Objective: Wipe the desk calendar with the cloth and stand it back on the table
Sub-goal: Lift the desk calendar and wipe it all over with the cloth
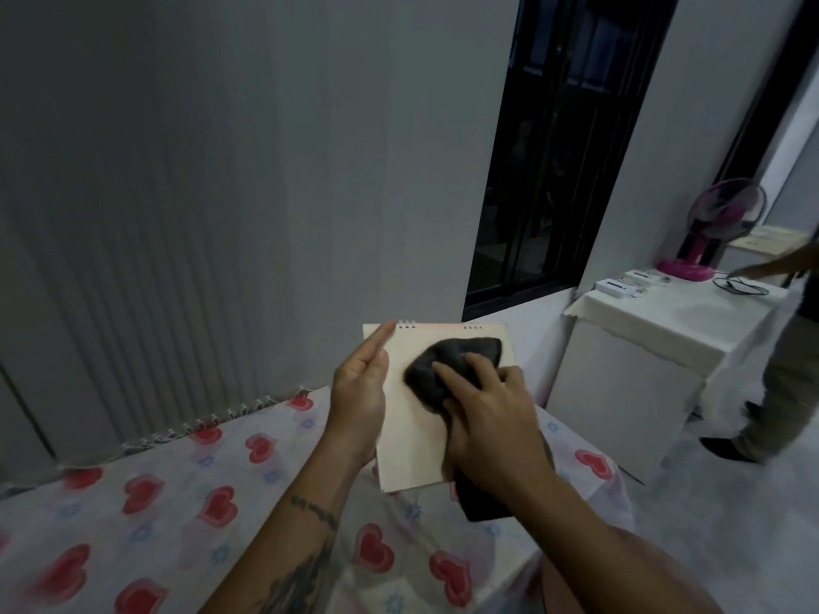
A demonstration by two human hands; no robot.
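A cream desk calendar [412, 440] with wire rings along its top edge is held up above the table, its plain face toward me. My left hand [359, 401] grips its left edge, fingers stretched up to the top corner. My right hand [492, 418] presses a bunched black cloth [443, 370] against the calendar's upper right part. One end of the cloth hangs below my right wrist. The table [177, 502] under my arms wears a white cover printed with red hearts.
A grey wall stands right behind the table. A dark window [558, 148] is at the right. Further right, a white cabinet [642, 347] carries small white boxes and a pink fan [709, 232]. Another person [784, 347] stands by it.
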